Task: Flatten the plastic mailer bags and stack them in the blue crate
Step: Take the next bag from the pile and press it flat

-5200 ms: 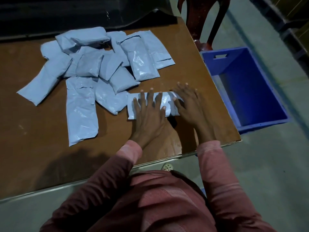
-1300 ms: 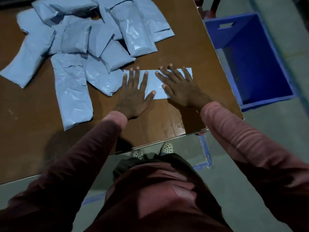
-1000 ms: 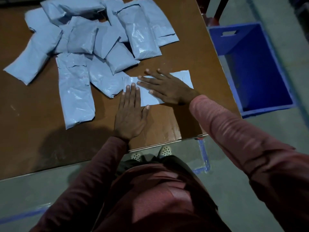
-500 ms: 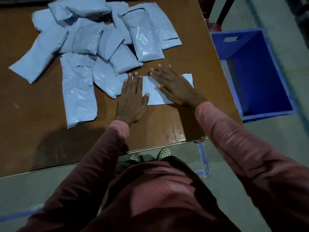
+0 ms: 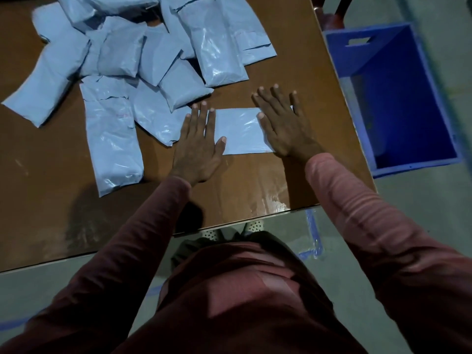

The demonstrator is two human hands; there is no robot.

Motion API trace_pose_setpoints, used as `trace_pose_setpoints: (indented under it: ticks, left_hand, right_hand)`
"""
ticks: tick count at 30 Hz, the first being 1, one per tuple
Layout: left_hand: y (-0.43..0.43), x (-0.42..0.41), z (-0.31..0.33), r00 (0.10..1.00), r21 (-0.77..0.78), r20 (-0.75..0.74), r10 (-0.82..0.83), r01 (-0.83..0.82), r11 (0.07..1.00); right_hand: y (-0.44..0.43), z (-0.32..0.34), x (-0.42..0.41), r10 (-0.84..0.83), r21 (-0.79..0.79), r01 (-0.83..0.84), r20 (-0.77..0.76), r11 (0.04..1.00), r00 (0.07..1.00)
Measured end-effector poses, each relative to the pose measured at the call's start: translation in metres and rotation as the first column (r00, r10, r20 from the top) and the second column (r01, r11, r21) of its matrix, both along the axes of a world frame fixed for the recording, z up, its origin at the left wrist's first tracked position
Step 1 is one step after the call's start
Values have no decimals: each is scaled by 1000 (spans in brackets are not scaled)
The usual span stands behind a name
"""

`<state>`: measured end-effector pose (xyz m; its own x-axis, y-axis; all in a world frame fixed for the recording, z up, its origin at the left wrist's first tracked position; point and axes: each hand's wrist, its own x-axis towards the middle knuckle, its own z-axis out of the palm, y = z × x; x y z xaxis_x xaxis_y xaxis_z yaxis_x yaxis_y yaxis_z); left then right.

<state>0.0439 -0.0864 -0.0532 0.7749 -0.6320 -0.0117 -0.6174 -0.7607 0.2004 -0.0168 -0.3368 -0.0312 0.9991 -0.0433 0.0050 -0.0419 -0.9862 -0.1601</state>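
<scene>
A flattened light-blue mailer bag (image 5: 240,130) lies on the brown table (image 5: 242,185) near its front right. My left hand (image 5: 199,144) presses flat on the bag's left end, fingers together. My right hand (image 5: 283,123) lies flat on its right end, fingers spread. Neither hand grips it. A heap of several puffy mailer bags (image 5: 143,54) fills the table's back left. The blue crate (image 5: 398,98) stands on the floor to the right of the table and looks empty.
A dark red chair (image 5: 329,19) stands behind the crate at the table's far right corner. Blue tape marks (image 5: 313,241) run on the grey floor below the table's front edge. One long mailer (image 5: 112,139) lies left of my left hand.
My right hand has slid from the middle of the bag out to its right end, smoothing it. My left hand has stayed on the left end. The bag looks flatter.
</scene>
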Motion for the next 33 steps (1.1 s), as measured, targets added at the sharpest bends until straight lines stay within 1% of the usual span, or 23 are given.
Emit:
trace_pose_setpoints:
  ticks: [2, 4, 5, 6, 7, 9, 10, 11, 12, 14, 16, 17, 18, 19, 20, 21, 23, 24, 25, 27, 29, 31, 33]
  left_hand:
    - [2, 3, 8, 995, -45, -96, 1, -5, 999]
    - [0, 8, 19, 984, -171, -173, -48, 18, 985]
    - [-4, 11, 26, 980, -220, -180, -87, 46, 974]
    - [-9, 16, 31, 977, -229, -173, -121, 79, 970]
    - [-16, 22, 37, 976, -199, -165, -142, 108, 974]
    - [-27, 31, 47, 974, -128, -158, -161, 141, 982]
    - [-32, 33, 53, 976, -120, -141, -167, 150, 981]
    - [-35, 33, 60, 980, -145, -112, -163, 146, 979]
    - [-37, 32, 67, 986, -209, -58, -154, 139, 968]
    - [-36, 25, 84, 986, -383, 129, -110, 152, 911]
    - [-32, 11, 89, 946, -485, 305, -107, 251, 838]
    - [-28, 4, 86, 931, -496, 344, -122, 290, 818]
    - [-24, -2, 75, 930, -483, 340, -139, 299, 823]
    - [-19, -8, 59, 941, -460, 302, -151, 283, 841]
    - [-14, -14, 43, 956, -441, 237, -171, 263, 858]
    - [-8, -19, 28, 966, -419, 157, -206, 254, 872]
    - [1, -27, 12, 965, -350, 20, -261, 252, 902]
    - [6, -30, 12, 965, -316, -12, -261, 244, 917]
    - [9, -33, 14, 968, -291, -28, -250, 232, 928]
    - [9, -40, 25, 970, -269, -47, -237, 216, 939]
    - [-2, -48, 30, 969, -276, -48, -243, 221, 935]
    - [-19, -55, 25, 967, -248, -22, -253, 240, 938]
    - [-30, -62, 15, 970, -158, -17, -243, 237, 958]
  right_hand:
    - [-3, 3, -1, 6, 32, -5, -17, 999, 1000]
    - [-8, 11, -6, -13, 130, 20, -56, 991, 998]
    - [-10, 15, -9, -18, 179, 32, -81, 983, 997]
    - [-11, 21, -11, -20, 205, 41, -102, 978, 995]
    - [-11, 27, -12, -23, 207, 48, -120, 977, 992]
    - [-10, 40, -12, -40, 180, 65, -137, 982, 990]
    - [-9, 47, -10, -60, 164, 80, -126, 983, 990]
    - [-8, 55, -9, -80, 159, 95, -95, 983, 992]
    - [-6, 63, -10, -97, 164, 101, -35, 981, 995]
    - [-2, 72, -17, -96, 163, 66, 182, 984, 979]
    - [2, 74, -31, -61, 115, 12, 433, 993, 899]
    - [4, 68, -39, -54, 105, -1, 519, 994, 853]
    - [6, 60, -47, -52, 107, -10, 564, 994, 824]
    - [10, 49, -55, -47, 106, -17, 574, 994, 818]
    - [13, 36, -63, -42, 106, -21, 556, 994, 830]
    - [17, 24, -73, -40, 114, -21, 507, 993, 861]
    - [25, 11, -93, -47, 150, -8, 358, 989, 932]
    - [29, 9, -102, -55, 169, 3, 306, 986, 951]
    - [31, 10, -107, -66, 186, 12, 287, 983, 956]
    - [34, 13, -107, -99, 215, 29, 321, 976, 942]
    - [36, 16, -99, -162, 209, 95, 329, 973, 930]
    - [38, 14, -92, -200, 185, 151, 282, 971, 938]
    - [43, 5, -89, -214, 174, 181, 196, 968, 957]
